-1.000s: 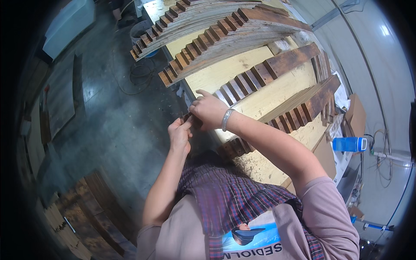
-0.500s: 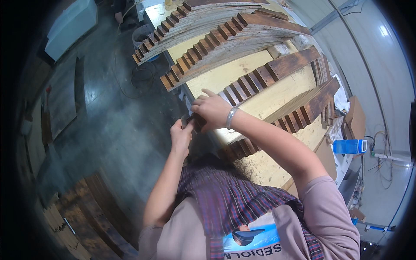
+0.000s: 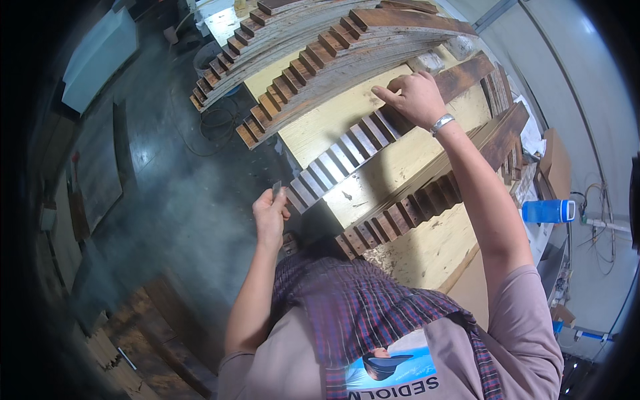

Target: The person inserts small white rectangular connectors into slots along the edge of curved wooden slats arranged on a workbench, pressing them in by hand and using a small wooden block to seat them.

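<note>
My left hand (image 3: 269, 219) is closed with its thumb up, gripping a small, thin grey flat piece (image 3: 277, 189). It is at the near left end of a row of stepped dark wooden boards (image 3: 347, 152). My right hand (image 3: 417, 99), with a silver bracelet on the wrist, is over the far part of that same row. Its thumb points left, apart from the loosely bent fingers, and no object shows in it. Whether its fingertips touch the wood cannot be made out.
Larger stacks of stepped brown boards (image 3: 400, 21) lie beyond on the pale yellow tabletop (image 3: 313, 130). Another row of boards (image 3: 407, 212) is nearer me. A blue bottle (image 3: 548, 211) stands at the right. Brown planks (image 3: 143, 327) lie at lower left.
My right hand has moved from beside my left hand up and right, over the row of boards. The left hand has shifted slightly left. The near end of the boards now shows.
</note>
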The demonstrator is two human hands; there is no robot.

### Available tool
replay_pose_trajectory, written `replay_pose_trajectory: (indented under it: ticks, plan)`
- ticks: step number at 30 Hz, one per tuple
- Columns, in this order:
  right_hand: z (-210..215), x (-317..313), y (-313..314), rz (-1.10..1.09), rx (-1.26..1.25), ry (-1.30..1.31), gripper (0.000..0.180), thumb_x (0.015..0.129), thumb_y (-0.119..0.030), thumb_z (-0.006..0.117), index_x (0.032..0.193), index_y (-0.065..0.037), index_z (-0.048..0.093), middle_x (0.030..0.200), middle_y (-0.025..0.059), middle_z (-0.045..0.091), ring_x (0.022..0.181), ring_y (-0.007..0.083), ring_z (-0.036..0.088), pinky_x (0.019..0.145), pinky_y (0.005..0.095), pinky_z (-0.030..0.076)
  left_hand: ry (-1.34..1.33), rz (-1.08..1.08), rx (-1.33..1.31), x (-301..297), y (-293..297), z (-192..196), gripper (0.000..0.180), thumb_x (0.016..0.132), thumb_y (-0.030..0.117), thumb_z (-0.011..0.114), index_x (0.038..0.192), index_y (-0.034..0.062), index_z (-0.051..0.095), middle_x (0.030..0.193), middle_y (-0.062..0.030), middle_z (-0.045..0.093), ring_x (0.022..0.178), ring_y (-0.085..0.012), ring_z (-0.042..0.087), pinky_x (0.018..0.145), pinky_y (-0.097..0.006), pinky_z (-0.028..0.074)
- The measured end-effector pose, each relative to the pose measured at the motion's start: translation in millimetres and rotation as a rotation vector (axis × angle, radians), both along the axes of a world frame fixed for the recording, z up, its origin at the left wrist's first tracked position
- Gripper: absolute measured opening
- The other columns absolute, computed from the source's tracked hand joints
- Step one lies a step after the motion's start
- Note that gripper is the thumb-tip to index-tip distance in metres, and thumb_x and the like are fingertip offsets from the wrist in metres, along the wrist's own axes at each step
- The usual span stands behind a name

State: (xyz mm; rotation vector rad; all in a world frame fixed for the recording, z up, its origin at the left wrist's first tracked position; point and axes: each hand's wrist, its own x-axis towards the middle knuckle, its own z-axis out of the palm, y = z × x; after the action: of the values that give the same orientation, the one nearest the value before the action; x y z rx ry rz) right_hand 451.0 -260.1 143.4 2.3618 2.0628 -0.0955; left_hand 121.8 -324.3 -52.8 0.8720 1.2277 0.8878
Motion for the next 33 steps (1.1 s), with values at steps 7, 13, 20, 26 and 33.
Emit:
replay_pose_trajectory:
  ticks: [7, 13, 20, 26, 33]
  plan:
    - [-13, 0, 2, 0.092, 0.146, 0.002, 0.058, 0.094, -0.051, 0.058, 0.066, -0.003, 0.073, 0.056, 0.0189, 0.059, 0.061, 0.0359, 0.060, 0.080, 0.0431, 0.048, 0.750, -0.188, 0.642, -17, -23, 12, 0.015, 0.101, 0.018, 0.057, 0.099, 0.0062, 0.065, 0.071, -0.0081, 0.068, 0.063, -0.0252, 0.067, 0.059, -0.040, 0.049]
    - [-9, 0, 1, 0.089, 0.149, 0.026, 0.056, 0.093, -0.049, 0.060, 0.065, -0.001, 0.072, 0.053, 0.0208, 0.055, 0.054, 0.0367, 0.058, 0.068, 0.0431, 0.051, 0.934, -0.299, 0.834, -22, -17, 9, 0.015, 0.097, 0.020, 0.063, 0.086, 0.0098, 0.061, 0.068, -0.0095, 0.066, 0.065, -0.0337, 0.067, 0.058, -0.046, 0.048]
    - [-13, 5, 3, 0.090, 0.143, 0.023, 0.054, 0.091, -0.049, 0.062, 0.066, -0.001, 0.072, 0.054, 0.0212, 0.056, 0.055, 0.0374, 0.059, 0.063, 0.0428, 0.052, 0.897, -0.297, 0.993, -17, -21, 15, 0.013, 0.094, 0.019, 0.065, 0.085, 0.0111, 0.062, 0.068, -0.0106, 0.064, 0.063, -0.0347, 0.064, 0.057, -0.047, 0.047]
    - [-13, 4, 3, 0.071, 0.135, 0.038, 0.053, 0.090, -0.050, 0.061, 0.069, -0.003, 0.074, 0.056, 0.0212, 0.058, 0.058, 0.0375, 0.061, 0.066, 0.0428, 0.053, 0.935, -0.311, 1.001, -17, -11, 15, 0.014, 0.095, 0.019, 0.065, 0.083, 0.0113, 0.060, 0.072, -0.0100, 0.066, 0.065, -0.0343, 0.065, 0.056, -0.047, 0.048]
    - [-14, 4, 4, 0.082, 0.157, 0.033, 0.054, 0.090, -0.051, 0.060, 0.070, -0.003, 0.075, 0.058, 0.0203, 0.061, 0.058, 0.0356, 0.063, 0.069, 0.0413, 0.054, 1.010, -0.264, 0.943, -23, 6, 14, 0.013, 0.094, 0.016, 0.066, 0.083, 0.0109, 0.061, 0.073, -0.0099, 0.067, 0.066, -0.0333, 0.065, 0.057, -0.047, 0.048]
